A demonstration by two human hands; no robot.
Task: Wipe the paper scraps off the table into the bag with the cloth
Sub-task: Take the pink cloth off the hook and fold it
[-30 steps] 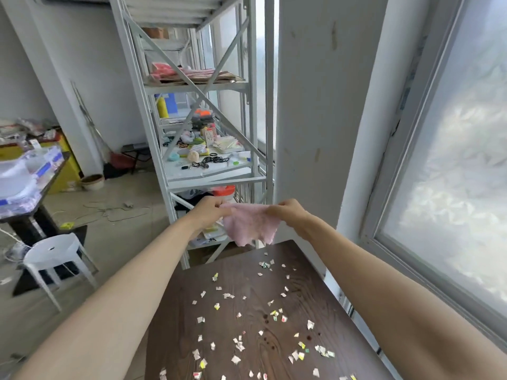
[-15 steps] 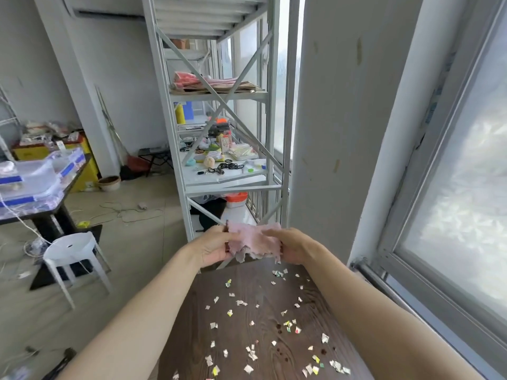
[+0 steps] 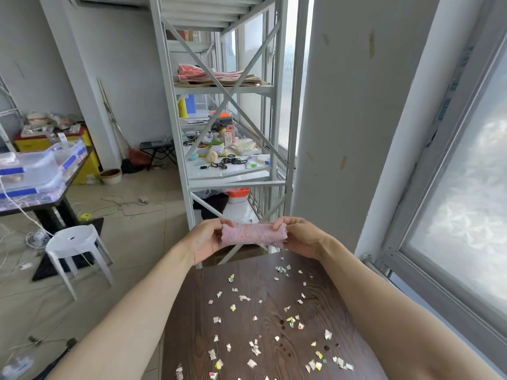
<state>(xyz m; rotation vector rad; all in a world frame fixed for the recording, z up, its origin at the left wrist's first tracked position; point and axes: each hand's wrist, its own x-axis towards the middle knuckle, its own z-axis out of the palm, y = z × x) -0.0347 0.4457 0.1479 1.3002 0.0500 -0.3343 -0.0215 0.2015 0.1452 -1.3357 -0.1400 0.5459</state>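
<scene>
A pink cloth (image 3: 253, 233), folded into a flat band, is stretched between both hands just beyond the far edge of the dark wooden table (image 3: 197, 325). My left hand (image 3: 207, 238) pinches its left end and my right hand (image 3: 300, 237) pinches its right end. Several small white and coloured paper scraps (image 3: 255, 346) lie scattered over the table top below my arms. No bag is in view.
A tall grey metal shelf rack (image 3: 219, 165) loaded with small items stands right behind the table. A white pillar and a window (image 3: 466, 201) close off the right side. A white plastic stool (image 3: 74, 242) and a cluttered side table (image 3: 41, 185) stand on the left floor.
The cloth hung loose and crumpled between my hands; now it is folded into a neat horizontal band held taut. My view has tilted up and shifted slightly.
</scene>
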